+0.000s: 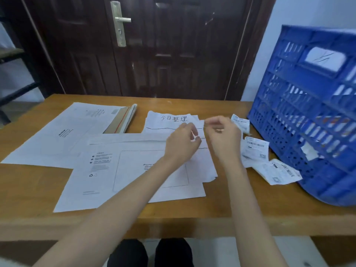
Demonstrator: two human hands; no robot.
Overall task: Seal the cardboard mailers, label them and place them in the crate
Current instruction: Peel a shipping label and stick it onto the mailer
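A white cardboard mailer (119, 174) lies flat on the table in front of me, printed side up. A second mailer (63, 132) lies behind it to the left, its flap open with a red tear strip showing. My left hand (183, 143) and my right hand (223, 135) are raised close together above the near mailer's right end, both pinching a thin strip (194, 134) that runs between them. Several crumpled shipping labels (256, 151) lie to the right of my hands. The blue plastic crate (312, 112) stands at the table's right end.
A white sheet (171, 120) with handwritten characters and ruled lines lies behind my hands. A dark wooden door (154, 45) stands right behind the table (32, 185). A dark shelf frame is at the far left. My feet show below the table's front edge.
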